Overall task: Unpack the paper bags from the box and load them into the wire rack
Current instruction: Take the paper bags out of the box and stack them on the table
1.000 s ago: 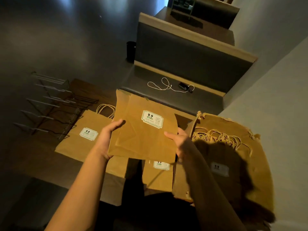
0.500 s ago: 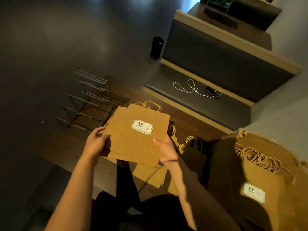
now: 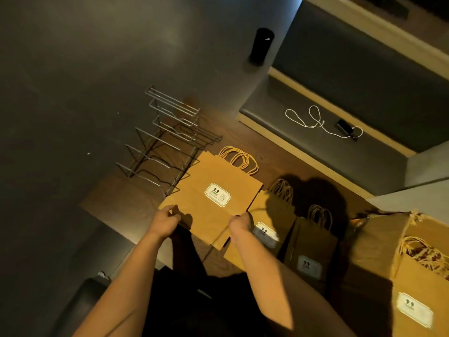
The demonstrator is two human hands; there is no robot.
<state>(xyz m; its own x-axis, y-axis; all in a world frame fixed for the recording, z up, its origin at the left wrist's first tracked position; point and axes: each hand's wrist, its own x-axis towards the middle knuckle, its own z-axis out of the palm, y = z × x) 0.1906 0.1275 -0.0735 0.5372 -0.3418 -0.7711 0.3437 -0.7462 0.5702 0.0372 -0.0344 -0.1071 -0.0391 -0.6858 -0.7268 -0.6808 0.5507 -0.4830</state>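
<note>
Both hands — left hand, right hand — pinch the paper bag stack by its near edge; wire rack just beyond fingertips, unloaded; box rightward, part-full.

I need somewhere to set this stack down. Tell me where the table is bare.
Bare wood lies between the wire rack and the table's near-left edge, and beyond the bag handles toward the bench. Right of the held bags, flat bags and the box crowd it.
</note>
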